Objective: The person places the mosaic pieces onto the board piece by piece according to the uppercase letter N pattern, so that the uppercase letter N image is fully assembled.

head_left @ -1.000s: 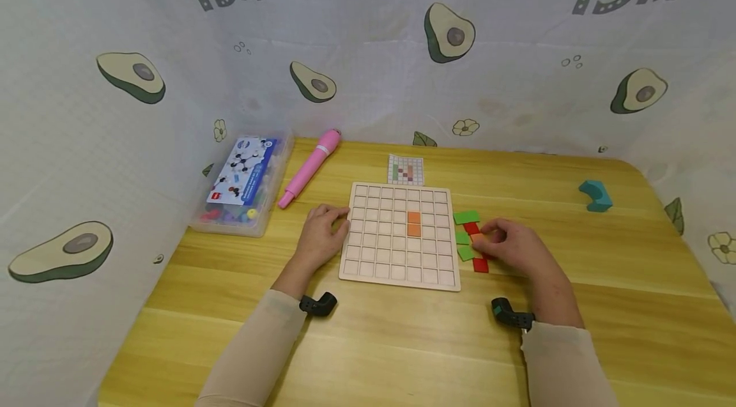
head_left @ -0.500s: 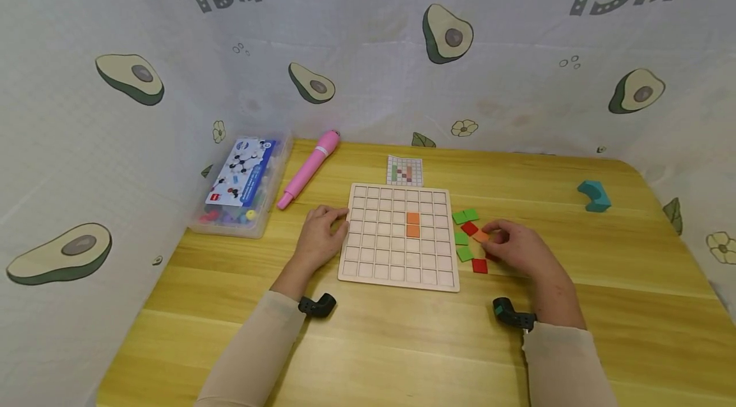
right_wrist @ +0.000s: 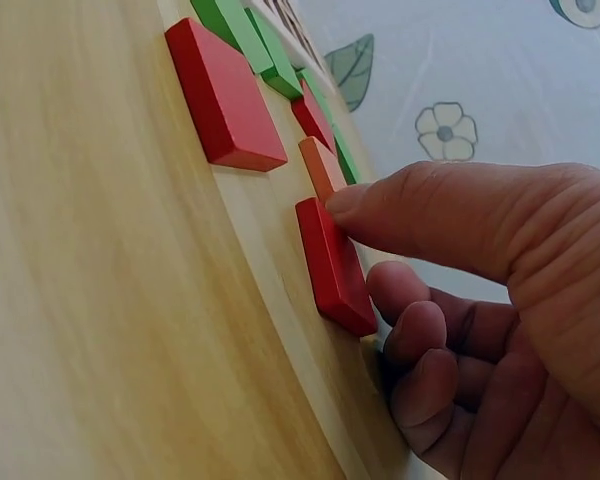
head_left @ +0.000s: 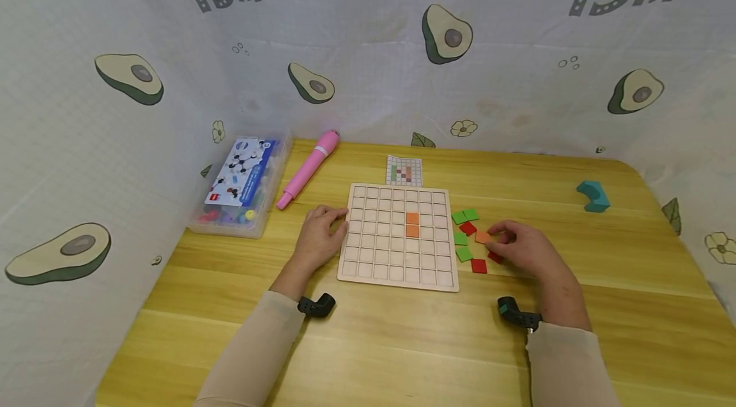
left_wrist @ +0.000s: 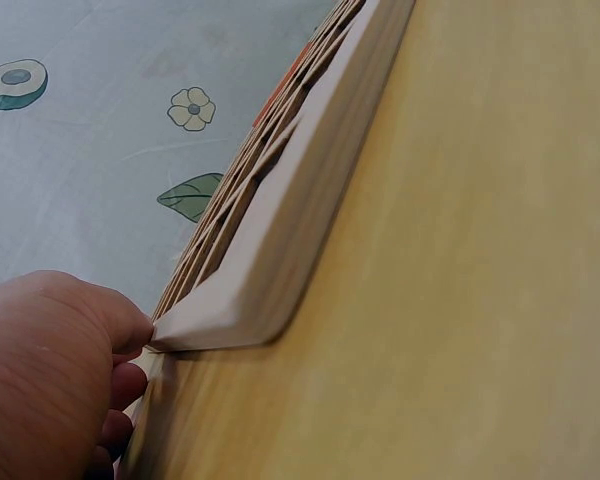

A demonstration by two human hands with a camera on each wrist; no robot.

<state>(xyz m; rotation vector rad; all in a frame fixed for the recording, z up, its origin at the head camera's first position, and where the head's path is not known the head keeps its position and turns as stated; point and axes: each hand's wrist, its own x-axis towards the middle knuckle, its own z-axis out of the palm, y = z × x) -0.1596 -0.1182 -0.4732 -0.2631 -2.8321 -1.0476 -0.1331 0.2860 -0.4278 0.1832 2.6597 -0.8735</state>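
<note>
My left hand [head_left: 322, 234] rests at the left edge of a wooden grid board [head_left: 379, 271]. In the left wrist view, my thumb [left_wrist: 120, 318] touches the rim of the board [left_wrist: 270, 260]. Right of the board, my right hand [head_left: 520, 247] holds its thumb and index finger at the right end of an orange square tile [head_left: 482, 237], pinching it low at the table. My index fingertip is hidden in the right wrist view, where the thumb [right_wrist: 380, 210] covers part of the orange tile [right_wrist: 320, 165]. A red tile [right_wrist: 330, 265] lies beneath my curled fingers.
Two orange tiles [head_left: 412, 225] sit in board cells. Several green tiles [head_left: 464, 216] and red tiles [head_left: 479, 266] lie beside it. Behind are a pattern card [head_left: 404, 170], a pink microphone-shaped stick [head_left: 307, 170] and a plastic box [head_left: 241, 180]. A teal block [head_left: 594, 196] stands far right.
My right hand has shifted slightly right. The orange tile has slid right and turned, coming apart from the red and green tiles. My left hand and the board stay in place.
</note>
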